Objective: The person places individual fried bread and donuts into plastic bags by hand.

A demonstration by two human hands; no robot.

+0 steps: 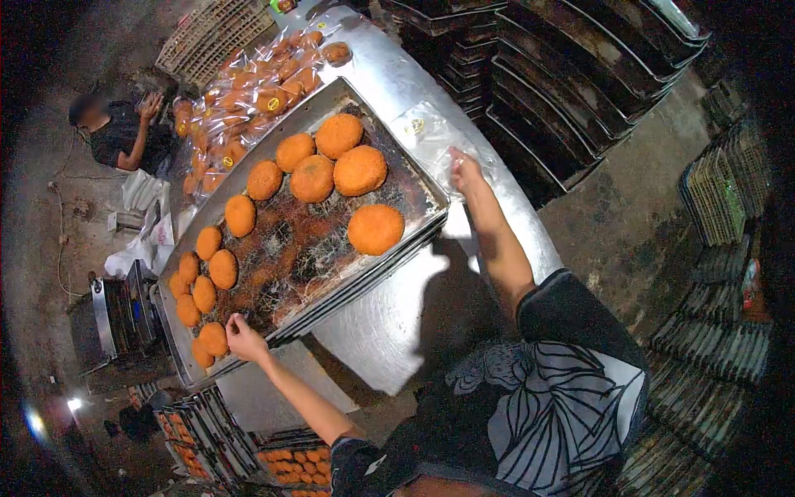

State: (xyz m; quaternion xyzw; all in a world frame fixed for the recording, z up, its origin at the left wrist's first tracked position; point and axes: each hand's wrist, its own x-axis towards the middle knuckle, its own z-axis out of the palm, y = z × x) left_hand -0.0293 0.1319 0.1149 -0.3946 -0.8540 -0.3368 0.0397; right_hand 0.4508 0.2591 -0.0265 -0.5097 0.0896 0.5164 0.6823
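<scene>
Round, orange-brown crumb-coated buns (pixel 312 178) lie on a dark, crumb-strewn baking tray (pixel 186 373), which tops a stack of trays. Low on the tray's left end, my left hand (pixel 246 340) has its fingers curled against the edge of a bun (pixel 214 338). Whether those fingers pinch anything is hidden. Past the tray's right rim, my right hand (pixel 466 171) is closed on the edge of a clear plastic bag (pixel 426 131) with a yellow label. That bag lies on the metal table (pixel 381 70).
Bagged buns (pixel 273 83) are heaped beyond the tray. A seated person (pixel 124 137) is at the far left. Stacked dark baking pans (pixel 571 74) stand behind the table, and crates (pixel 720 190) are at the right. Racked trays of buns (pixel 298 465) sit below.
</scene>
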